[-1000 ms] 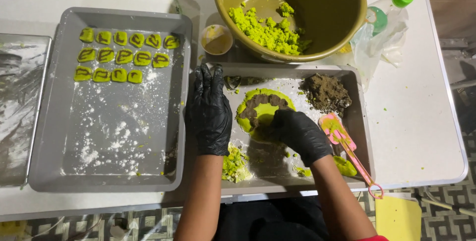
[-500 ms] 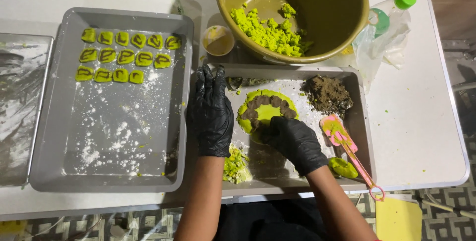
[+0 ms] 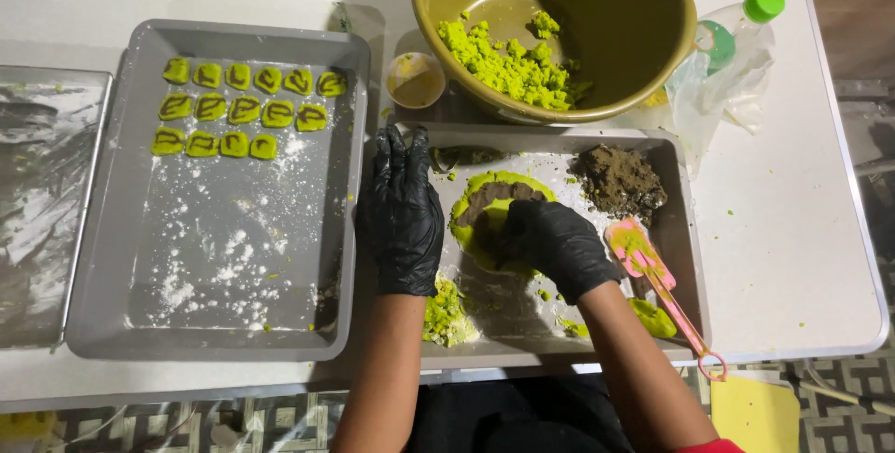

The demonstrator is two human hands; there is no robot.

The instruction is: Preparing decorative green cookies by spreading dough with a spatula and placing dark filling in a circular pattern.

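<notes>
Right gloved hand [image 3: 550, 240] pressed flat, fingers spread, gripping nothing, on the right half of a green dough disc [image 3: 485, 215]; left gloved hand [image 3: 403, 215] flat just left, nothing held.

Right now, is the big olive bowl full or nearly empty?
Mostly empty: the olive bowl holds only a small heap of green crumbled dough; bare bottom shows.

Both the left hand [image 3: 403, 215] and the right hand [image 3: 550, 243] wear glossy black gloves. Under the right one lies a bright lime-green flat dough disc [image 3: 485, 215] with a dark brown centre. At upper left, small lime-green dough pieces [image 3: 244, 108] carry dark brown marks in a white-dusted grey metal tray [image 3: 121, 322]. The round plastic bowl [image 3: 643, 24] at the top is olive-gold.
</notes>
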